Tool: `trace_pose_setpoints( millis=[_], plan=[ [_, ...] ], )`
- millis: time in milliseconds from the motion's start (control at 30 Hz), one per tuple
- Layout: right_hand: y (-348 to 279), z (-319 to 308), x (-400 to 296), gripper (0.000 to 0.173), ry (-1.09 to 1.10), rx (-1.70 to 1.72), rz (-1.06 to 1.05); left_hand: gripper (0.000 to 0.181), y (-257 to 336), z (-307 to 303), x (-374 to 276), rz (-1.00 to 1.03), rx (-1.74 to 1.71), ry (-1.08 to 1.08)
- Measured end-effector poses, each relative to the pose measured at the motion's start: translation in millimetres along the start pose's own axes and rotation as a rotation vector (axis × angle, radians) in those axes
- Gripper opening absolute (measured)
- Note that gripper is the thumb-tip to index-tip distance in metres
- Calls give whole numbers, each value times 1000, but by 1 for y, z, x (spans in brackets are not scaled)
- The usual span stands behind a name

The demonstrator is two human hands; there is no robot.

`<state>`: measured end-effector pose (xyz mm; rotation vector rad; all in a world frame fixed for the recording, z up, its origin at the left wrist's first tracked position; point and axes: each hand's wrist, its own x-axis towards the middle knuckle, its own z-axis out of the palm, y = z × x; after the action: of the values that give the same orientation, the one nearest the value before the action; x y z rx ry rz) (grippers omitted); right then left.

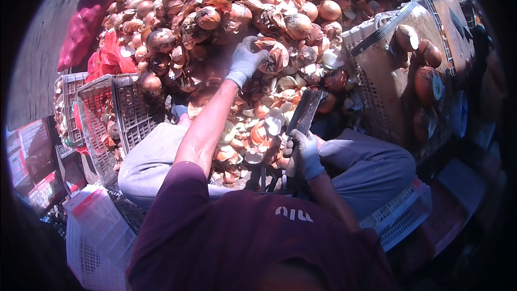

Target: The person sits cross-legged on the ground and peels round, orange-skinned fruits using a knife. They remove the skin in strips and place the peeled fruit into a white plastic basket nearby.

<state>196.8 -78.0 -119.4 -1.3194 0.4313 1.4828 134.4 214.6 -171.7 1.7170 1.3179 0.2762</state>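
My left hand (pixel 247 60), in a pale work glove, stretches out to the onion pile (pixel 181 12). Its thumb and fingers curl around the left side of an onion (pixel 276 54) with loose, papery skin. Lower down, near my right knee, my gloved right hand (pixel 305 151) grips a broad-bladed knife (pixel 305 109). The dark blade points up and away from me. Cut onion ends and peels (pixel 258 125) lie heaped between my legs, below the left hand and beside the blade.
On the right, several trimmed onions (pixel 428 85) sit on a brown board (pixel 387 68) over a plastic crate (pixel 363 76). Plastic crates (pixel 97 101) with onion scraps stand at left. A pink mesh sack (pixel 83 28) lies beyond them. White crates (pixel 95 242) are behind me.
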Motion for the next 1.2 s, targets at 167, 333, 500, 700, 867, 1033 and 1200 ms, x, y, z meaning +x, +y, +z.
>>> trace_pose_setpoints(
  millis=[167, 333, 500, 700, 867, 1033, 1200],
  plan=[
    [-82, 27, 65, 20, 155, -619, -318, 52, -47, 22, 4, -85, -270, -99],
    [-122, 40, 105, 40, 223, -1447, -555, 70, -14, 34, -29, -484, -723, -130],
    [-136, 46, 82, 45, 23, -1612, -450, 63, -58, 64, -18, -640, -1711, -296],
    [-98, 27, 6, 53, -106, -1759, -1239, 76, -37, 32, -80, -334, -1815, -574],
    [-95, 47, -61, 56, -50, -1785, -1473, 66, -24, 7, -123, -202, -1943, -415],
    [-97, 45, -92, 46, -57, -1542, -1890, 59, 31, -30, -170, 47, -1639, -247],
    [-85, 37, -102, 42, 67, -1686, -1763, 53, 68, -39, -200, 227, -1326, -150]
  ],
)
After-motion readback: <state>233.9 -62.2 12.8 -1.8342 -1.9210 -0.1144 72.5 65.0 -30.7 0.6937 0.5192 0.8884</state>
